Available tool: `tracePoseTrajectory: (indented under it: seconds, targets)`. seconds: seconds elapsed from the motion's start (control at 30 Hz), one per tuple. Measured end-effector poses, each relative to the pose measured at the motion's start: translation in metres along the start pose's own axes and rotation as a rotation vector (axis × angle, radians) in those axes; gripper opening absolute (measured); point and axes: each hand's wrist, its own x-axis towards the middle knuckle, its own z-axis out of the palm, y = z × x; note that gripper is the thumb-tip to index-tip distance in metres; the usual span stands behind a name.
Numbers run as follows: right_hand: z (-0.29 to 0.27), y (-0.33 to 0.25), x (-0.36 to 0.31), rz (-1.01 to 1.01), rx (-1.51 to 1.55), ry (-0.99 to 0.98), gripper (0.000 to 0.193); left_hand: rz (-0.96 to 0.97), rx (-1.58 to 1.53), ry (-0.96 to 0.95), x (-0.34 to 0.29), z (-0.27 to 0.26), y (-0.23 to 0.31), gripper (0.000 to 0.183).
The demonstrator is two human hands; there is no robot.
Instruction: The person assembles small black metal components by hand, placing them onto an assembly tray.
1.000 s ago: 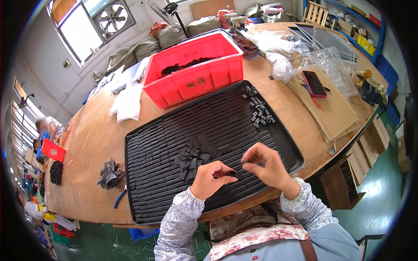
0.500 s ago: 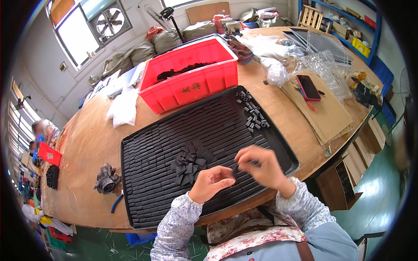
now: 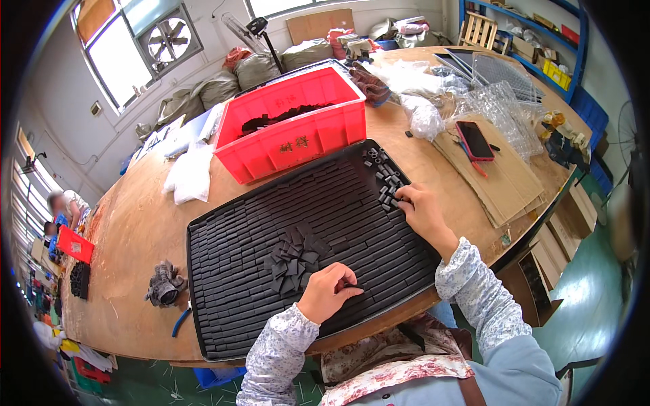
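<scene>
My left hand (image 3: 328,291) is closed in a pinch over the near part of a black tray (image 3: 433,260). What its fingertips hold is too dark against the tray to make out. At the tray's right side, my right hand (image 3: 423,211) has thumb and fingers drawn together at the near end of a cluster of short black tubes (image 3: 387,181); its fingertips partly hide what they grip. Rows of narrow black pieces (image 3: 237,254) cover most of the tray. A loose heap of flat black squares (image 3: 294,260) lies on them, just left of my left hand.
Behind the tray stands a red bin (image 3: 291,145) with black pieces inside. Cardboard (image 3: 491,179) on the right bears a phone (image 3: 475,141). Dark crumpled gloves (image 3: 164,284) lie left of the tray, near a blue-handled tool (image 3: 181,323). Clear plastic trays (image 3: 504,111) sit far right.
My hands were together above the tray's near part. The right one has moved away and up to the black tubes; the left stays near its place, slightly lower, in a pinch.
</scene>
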Motion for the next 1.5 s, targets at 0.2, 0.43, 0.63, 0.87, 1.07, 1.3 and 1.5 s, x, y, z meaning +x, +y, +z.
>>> tracePoseTrajectory:
  seconds: [0.2, 0.43, 0.63, 0.87, 1.07, 1.3, 1.5]
  targets:
    - [-0.006, 0.005, -0.004, -0.078, -0.201, 0.005, 0.026, -0.106, -0.532, 0.030, -0.001, -0.004, 0.007, 0.014]
    - [-0.017, -0.042, -0.021, -0.113, 0.126, 0.196, 0.016, -0.140, -0.917, -0.043, -0.001, -0.010, -0.002, 0.008]
    - [-0.027, -0.113, -0.078, 0.106, 0.643, -0.152, 0.017, -0.105, -0.761, -0.110, 0.001, -0.012, 0.001, 0.012]
    - [-0.006, -0.108, -0.096, 0.154, 0.731, -0.156, 0.017, -0.115, -0.831, -0.057, 0.001, -0.008, 0.000, 0.014]
    - [-0.007, -0.107, -0.097, 0.136, 0.763, -0.145, 0.017, -0.117, -0.665, -0.095, 0.001, -0.011, 0.008, 0.020]
    - [-0.006, -0.113, -0.095, 0.228, 1.115, -0.201, 0.013, -0.272, -0.576, -0.211, -0.002, -0.013, -0.005, 0.024]
    - [-0.006, -0.115, -0.093, 0.301, 1.194, -0.265, 0.010, -0.154, -0.649, -0.101, -0.001, -0.009, 0.012, 0.024]
